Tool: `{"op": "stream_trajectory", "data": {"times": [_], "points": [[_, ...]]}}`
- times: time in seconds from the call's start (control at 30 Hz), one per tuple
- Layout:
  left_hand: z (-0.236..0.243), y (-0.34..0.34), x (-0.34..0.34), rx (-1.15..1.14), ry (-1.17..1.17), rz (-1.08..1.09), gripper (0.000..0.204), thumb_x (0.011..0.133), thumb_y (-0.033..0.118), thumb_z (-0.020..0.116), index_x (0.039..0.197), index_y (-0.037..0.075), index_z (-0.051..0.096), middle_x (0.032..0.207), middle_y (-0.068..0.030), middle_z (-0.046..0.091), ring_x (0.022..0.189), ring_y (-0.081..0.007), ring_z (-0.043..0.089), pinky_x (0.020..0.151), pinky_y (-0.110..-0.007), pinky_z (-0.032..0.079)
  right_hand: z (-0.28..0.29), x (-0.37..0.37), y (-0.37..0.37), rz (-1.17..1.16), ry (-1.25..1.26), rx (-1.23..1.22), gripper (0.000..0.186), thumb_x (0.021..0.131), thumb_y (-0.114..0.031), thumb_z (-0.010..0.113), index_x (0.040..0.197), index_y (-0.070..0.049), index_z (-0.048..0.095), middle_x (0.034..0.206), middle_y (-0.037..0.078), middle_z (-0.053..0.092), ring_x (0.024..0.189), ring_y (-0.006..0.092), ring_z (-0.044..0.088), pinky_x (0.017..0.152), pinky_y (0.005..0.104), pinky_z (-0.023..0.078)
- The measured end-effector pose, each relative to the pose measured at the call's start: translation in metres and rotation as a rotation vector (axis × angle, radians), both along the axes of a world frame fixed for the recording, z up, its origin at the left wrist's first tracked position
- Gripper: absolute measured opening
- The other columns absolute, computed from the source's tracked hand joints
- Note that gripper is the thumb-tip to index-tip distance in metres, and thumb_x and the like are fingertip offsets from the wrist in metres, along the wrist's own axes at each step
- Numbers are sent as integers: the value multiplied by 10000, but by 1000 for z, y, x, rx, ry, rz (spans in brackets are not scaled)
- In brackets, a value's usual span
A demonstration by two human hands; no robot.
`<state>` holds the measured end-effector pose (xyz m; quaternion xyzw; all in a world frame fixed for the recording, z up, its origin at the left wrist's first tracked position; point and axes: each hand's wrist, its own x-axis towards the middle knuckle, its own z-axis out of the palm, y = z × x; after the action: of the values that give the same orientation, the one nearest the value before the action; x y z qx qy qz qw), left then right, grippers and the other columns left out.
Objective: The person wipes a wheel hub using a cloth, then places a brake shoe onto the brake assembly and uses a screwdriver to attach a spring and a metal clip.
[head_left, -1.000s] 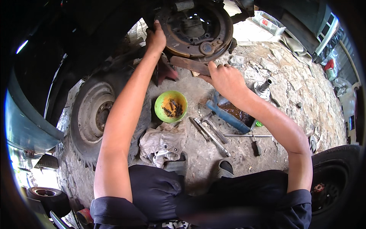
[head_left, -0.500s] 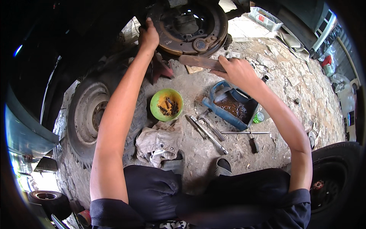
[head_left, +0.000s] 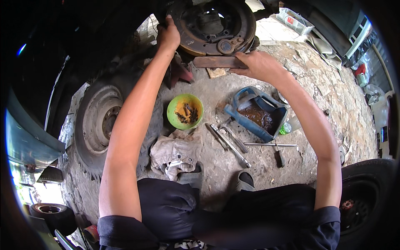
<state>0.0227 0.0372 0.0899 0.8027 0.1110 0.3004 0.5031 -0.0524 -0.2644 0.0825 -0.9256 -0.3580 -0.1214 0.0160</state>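
At the top of the view hangs a round, rusty brake assembly (head_left: 189, 41) with curved shoes around a dark hub opening. My left hand (head_left: 168, 38) is closed on its left edge, thumb up and fingers mostly hidden behind the rim. Just below the assembly, my right hand (head_left: 262, 66) is closed around one end of a flat brown bar (head_left: 214, 62). The bar lies almost level, its free end pointing left under the lower rim. Whether it is wood or rusty metal, I cannot tell. A red stand (head_left: 182, 75) shows under the assembly.
On the rough ground are a green bowl (head_left: 171, 113) of small metal parts, a cut-open blue container (head_left: 250, 130) of dark liquid, a socket bar (head_left: 231, 148), a T-shaped tool (head_left: 266, 144) and a crumpled cloth (head_left: 175, 152). A wheel (head_left: 93, 121) lies left, a tyre (head_left: 366, 175) right.
The brown bar has gone from sloping down to the right to nearly level. My right hand has risen slightly toward the assembly's lower rim. My left hand keeps its hold; the whole view shifted a little.
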Motion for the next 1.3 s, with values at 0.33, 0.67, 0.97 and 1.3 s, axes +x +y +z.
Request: {"op": "stream_trajectory", "data": {"times": [0.33, 0.67, 0.97, 1.3], "points": [[4, -11, 2, 14, 31, 46, 836, 965, 616, 323, 1386, -105, 363, 1359, -348, 486, 1281, -469, 469, 1070, -465, 380, 17, -6, -56, -120, 3, -10, 474, 869, -531, 672, 1017, -81, 642, 758, 174, 691, 726, 354, 693, 683, 467, 551], [4, 0, -2, 40, 35, 20, 826, 965, 621, 320, 1383, -89, 380, 1369, -320, 495, 1284, -451, 473, 1058, -459, 385, 11, -20, 5, -74, 52, -23, 472, 906, -512, 621, 1125, -94, 601, 813, 179, 697, 800, 362, 699, 742, 469, 576], [2, -7, 2, 43, 34, 20, 862, 944, 660, 311, 1385, -74, 412, 1378, -323, 486, 1284, -454, 473, 1062, -461, 380, -69, 20, -145, -302, -58, 825, 312, 863, -339, 764, 944, -62, 646, 688, 50, 651, 587, 162, 600, 530, 326, 459], [-41, -23, -66, 148, -225, -17, 686, 1014, 518, 348, 1410, -37, 420, 1412, -259, 449, 1359, -398, 371, 1117, -424, 294, -146, -35, -60, 394, 6, 420, 307, 680, -88, 774, 899, -60, 561, 828, 118, 642, 767, 306, 677, 683, 398, 563]]}}
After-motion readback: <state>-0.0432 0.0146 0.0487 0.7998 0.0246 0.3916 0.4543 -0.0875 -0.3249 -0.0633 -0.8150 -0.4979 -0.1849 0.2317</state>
